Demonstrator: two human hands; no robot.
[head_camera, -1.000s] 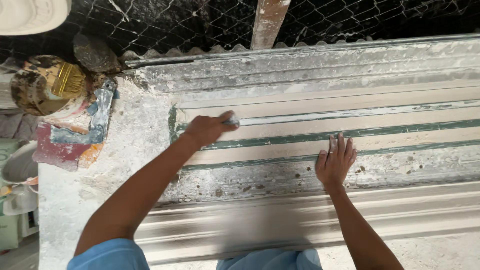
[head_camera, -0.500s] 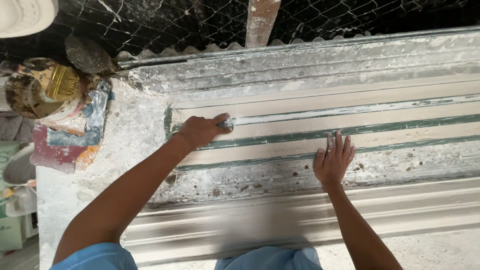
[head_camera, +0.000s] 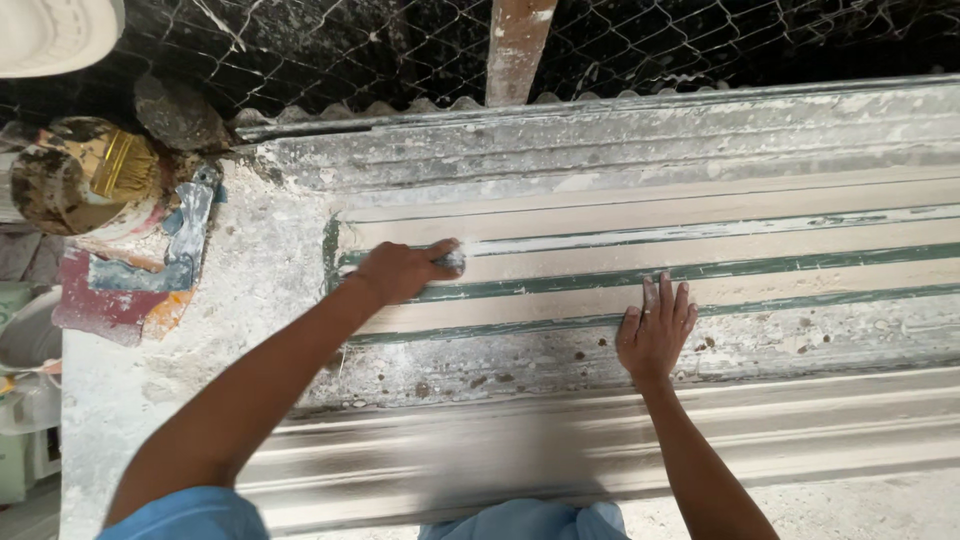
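1. Two hands are in view, both the person's own, each reaching out from a blue sleeve.
2. The left hand is curled shut around one small whitish sanding pad, which peeks out past the knuckles and is pressed to a pale groove of the moulding.
3. The right hand lies flat, palm down, fingers straight and close together, holding nothing, on the same piece well to the right of the left hand.
4. One long ribbed plaster moulding runs under both hands, with three thin green stripes along it.
5. Beyond the left hand's wrist side stands one paint-smeared tin with one brush in it.
6. Beside the tin lies one putty knife.
7. One wire mesh sits beyond both hands.
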